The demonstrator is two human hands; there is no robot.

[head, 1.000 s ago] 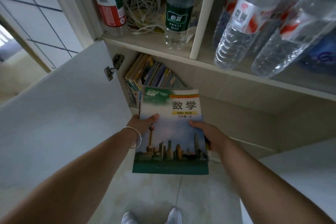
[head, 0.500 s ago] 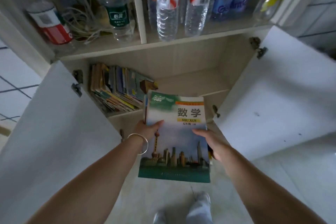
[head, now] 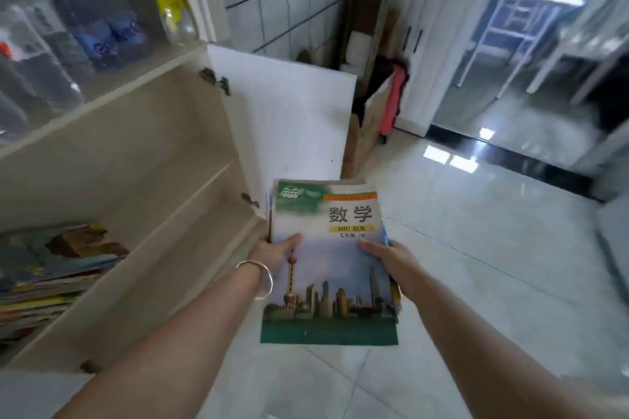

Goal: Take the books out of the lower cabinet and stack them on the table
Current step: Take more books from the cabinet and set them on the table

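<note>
I hold a small stack of books (head: 332, 269) flat in front of me over the floor; the top one has a green-and-white cover with a city skyline. My left hand (head: 275, 252), a bangle on its wrist, grips the stack's left edge with the thumb on the cover. My right hand (head: 388, 257) grips the right edge. At the far left, more books (head: 51, 275) lie piled in the lower cabinet (head: 143, 160), whose right door (head: 289, 119) stands open just behind the stack.
Bottles (head: 112, 27) stand on the shelf above the lower cabinet. Boards and a red object (head: 394, 99) lean against the tiled wall past the door. Glossy tiled floor (head: 476, 231) stretches to the right, toward white cabinets and a blue-framed table (head: 510, 20) in the far room.
The view has swung to the right, away from the cabinet toward the room. The stack stays in both hands and has come out clear of the cabinet front.
</note>
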